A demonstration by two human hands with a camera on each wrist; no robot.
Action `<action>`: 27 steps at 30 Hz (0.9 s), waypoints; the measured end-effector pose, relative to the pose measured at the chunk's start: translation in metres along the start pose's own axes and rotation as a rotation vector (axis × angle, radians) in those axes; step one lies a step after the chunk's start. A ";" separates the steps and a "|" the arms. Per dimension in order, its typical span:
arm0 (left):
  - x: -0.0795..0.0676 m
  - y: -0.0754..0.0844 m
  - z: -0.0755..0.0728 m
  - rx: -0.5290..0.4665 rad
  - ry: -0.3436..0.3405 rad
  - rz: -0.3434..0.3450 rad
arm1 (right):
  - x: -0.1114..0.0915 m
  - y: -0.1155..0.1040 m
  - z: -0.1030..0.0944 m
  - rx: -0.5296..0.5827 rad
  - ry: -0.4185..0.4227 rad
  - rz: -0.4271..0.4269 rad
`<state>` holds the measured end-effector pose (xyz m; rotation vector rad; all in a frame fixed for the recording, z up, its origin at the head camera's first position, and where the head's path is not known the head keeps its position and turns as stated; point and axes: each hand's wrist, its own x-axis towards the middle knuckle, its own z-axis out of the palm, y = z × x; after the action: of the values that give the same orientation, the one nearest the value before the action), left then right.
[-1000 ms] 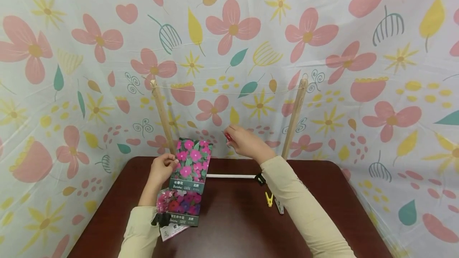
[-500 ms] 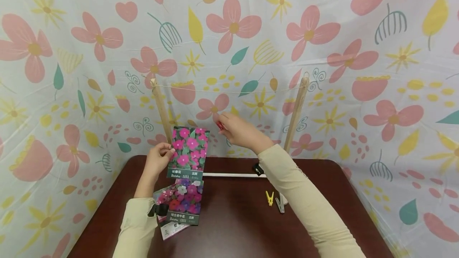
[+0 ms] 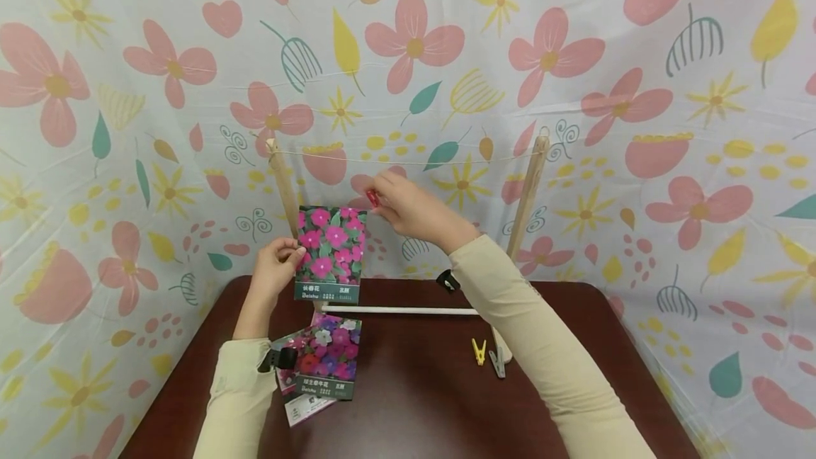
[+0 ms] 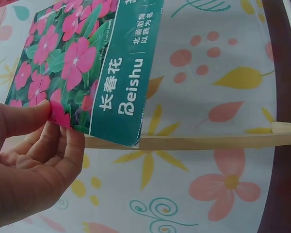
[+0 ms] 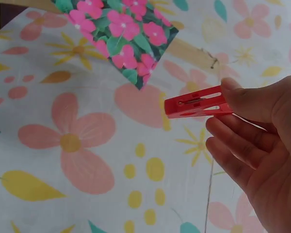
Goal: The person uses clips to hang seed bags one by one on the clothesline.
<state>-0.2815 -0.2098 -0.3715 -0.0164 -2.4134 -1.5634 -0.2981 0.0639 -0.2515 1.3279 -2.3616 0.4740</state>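
My left hand [image 3: 274, 265] pinches the left edge of a seed packet [image 3: 331, 250] printed with pink flowers and a green band. The packet is held upright above the table, in front of the left wooden post. In the left wrist view, the thumb lies on the packet's front [image 4: 75, 60] and the fingers are behind it. My right hand [image 3: 411, 211] pinches a red clothespin [image 5: 194, 103] between thumb and fingers, near the packet's upper right corner. The clothespin's tip points toward the packet, with a gap between them in the right wrist view. A thin string [image 3: 408, 163] runs above both hands.
Two wooden posts, left [image 3: 282, 183] and right [image 3: 529, 193], carry the string, with a white rod [image 3: 401, 311] low between them. Another flower packet [image 3: 328, 360] lies over others on the dark table [image 3: 421, 402]. A yellow clothespin [image 3: 479, 352] and a grey clothespin [image 3: 497, 360] lie at right.
My left hand has raised the pink-flower packet off the others, up toward the string. My right hand has moved up and left with the red clothespin, closer to the packet's top.
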 end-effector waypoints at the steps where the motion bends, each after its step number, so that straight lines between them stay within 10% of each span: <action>1: 0.001 0.001 0.000 -0.001 0.000 -0.001 | 0.002 0.000 -0.001 0.011 0.010 -0.007; 27: 0.020 0.026 -0.006 -0.077 0.033 0.061 | 0.063 -0.008 -0.012 0.252 0.388 -0.007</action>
<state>-0.2951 -0.2068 -0.3413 -0.0780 -2.3046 -1.6147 -0.3192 0.0195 -0.2091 1.2146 -2.0242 0.9597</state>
